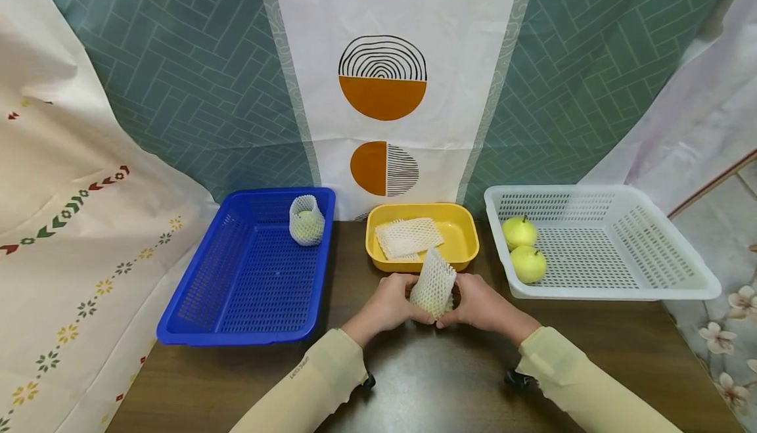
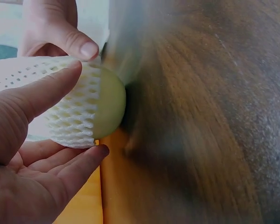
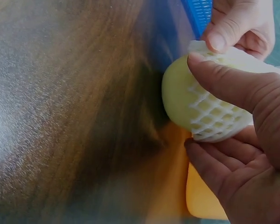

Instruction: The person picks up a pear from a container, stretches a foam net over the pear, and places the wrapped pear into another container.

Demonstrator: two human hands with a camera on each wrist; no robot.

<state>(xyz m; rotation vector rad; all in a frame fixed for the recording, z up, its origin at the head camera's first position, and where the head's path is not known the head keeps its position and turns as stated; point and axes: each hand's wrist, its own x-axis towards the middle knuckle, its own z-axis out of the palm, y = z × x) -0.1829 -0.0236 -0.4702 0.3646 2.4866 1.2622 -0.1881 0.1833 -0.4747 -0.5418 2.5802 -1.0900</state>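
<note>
A pale yellow-green pear [image 2: 113, 105] sits partly inside a white foam net sleeve [image 1: 435, 280], its bottom bare and close over the table in both wrist views. My left hand [image 1: 393, 301] grips the sleeve from the left, thumb on the near side and fingers curled round the far side. From the right, my right hand [image 1: 480, 304] grips the same sleeve in the same way, the two thumbs meeting near its lower edge. The upper part of the sleeve stands up past the fruit. Just behind the hands is a yellow tray [image 1: 458, 236] holding flat foam net sleeves [image 1: 409, 236].
To the left stands a blue basket [image 1: 260, 288] with one net-wrapped fruit [image 1: 307, 221] in its back right corner. On the right, a white basket [image 1: 603, 259] holds two bare pears [image 1: 528, 264] along its left side. A patterned cloth [image 1: 402, 137] hangs behind the brown table [image 1: 432, 380].
</note>
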